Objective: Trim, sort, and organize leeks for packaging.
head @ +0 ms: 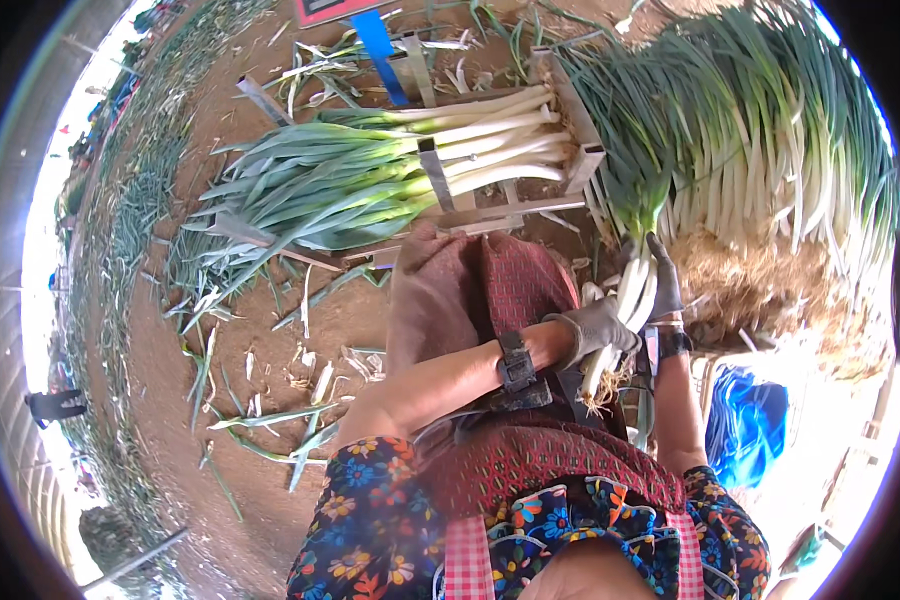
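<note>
My left hand [602,330], in a grey glove, grips a few leeks [634,289] low on their white stalks, near the roots. Higher up, my right hand [664,277], also gloved, holds the same stalks just below their green leaves. The leeks' roots hang towards my lap and their leaves point away from me. To the left, a layer of leeks [487,142] lies in a metal and wood frame [532,204], white ends against its right end plate [566,105]. Which hand belongs to which arm follows from the crossed view only in part; fingertips are partly hidden.
A long heap of leeks [750,142] with roots towards me fills the right side. Blue plastic [746,427] lies in a crate at the lower right. Leaf trimmings [300,420] litter the soil at the left. A blue strip [379,52] stands behind the frame.
</note>
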Action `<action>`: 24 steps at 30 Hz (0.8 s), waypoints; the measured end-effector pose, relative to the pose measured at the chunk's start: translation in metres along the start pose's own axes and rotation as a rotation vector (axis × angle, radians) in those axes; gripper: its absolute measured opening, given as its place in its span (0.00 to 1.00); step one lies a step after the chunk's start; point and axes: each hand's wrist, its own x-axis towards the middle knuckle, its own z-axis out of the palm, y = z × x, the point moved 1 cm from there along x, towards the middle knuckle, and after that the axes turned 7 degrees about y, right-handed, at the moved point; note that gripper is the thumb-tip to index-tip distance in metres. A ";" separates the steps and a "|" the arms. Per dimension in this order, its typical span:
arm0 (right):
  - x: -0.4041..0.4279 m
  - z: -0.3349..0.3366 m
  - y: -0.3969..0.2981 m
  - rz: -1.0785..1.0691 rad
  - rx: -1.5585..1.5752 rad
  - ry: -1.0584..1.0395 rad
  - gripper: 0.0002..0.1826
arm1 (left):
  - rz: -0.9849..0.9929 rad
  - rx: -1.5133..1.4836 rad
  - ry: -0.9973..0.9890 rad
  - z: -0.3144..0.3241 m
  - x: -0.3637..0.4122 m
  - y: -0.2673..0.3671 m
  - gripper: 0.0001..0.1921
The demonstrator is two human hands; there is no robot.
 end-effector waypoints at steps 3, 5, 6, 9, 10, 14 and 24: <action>0.001 0.032 -0.013 0.032 0.140 0.002 0.13 | 0.098 -0.068 -0.142 -0.005 -0.011 0.014 0.11; -0.008 0.059 -0.028 -0.084 0.079 -0.083 0.13 | 0.285 0.273 0.029 -0.003 -0.017 0.029 0.12; -0.011 0.079 -0.032 -0.164 -0.013 -0.171 0.13 | 0.226 0.310 0.083 0.000 -0.023 0.034 0.14; -0.023 0.139 -0.038 -0.369 -0.304 -0.210 0.13 | 0.369 0.242 -0.006 -0.009 -0.041 0.060 0.17; -0.024 0.160 -0.037 -0.435 -0.381 -0.191 0.14 | 0.348 0.211 0.000 -0.015 -0.046 0.068 0.19; -0.011 0.241 -0.035 -0.749 -0.845 -0.169 0.14 | 0.677 0.799 0.348 -0.067 -0.067 0.100 0.26; 0.202 0.312 0.050 -1.504 -1.688 -0.680 0.34 | 0.500 0.638 1.159 -0.229 -0.130 0.146 0.21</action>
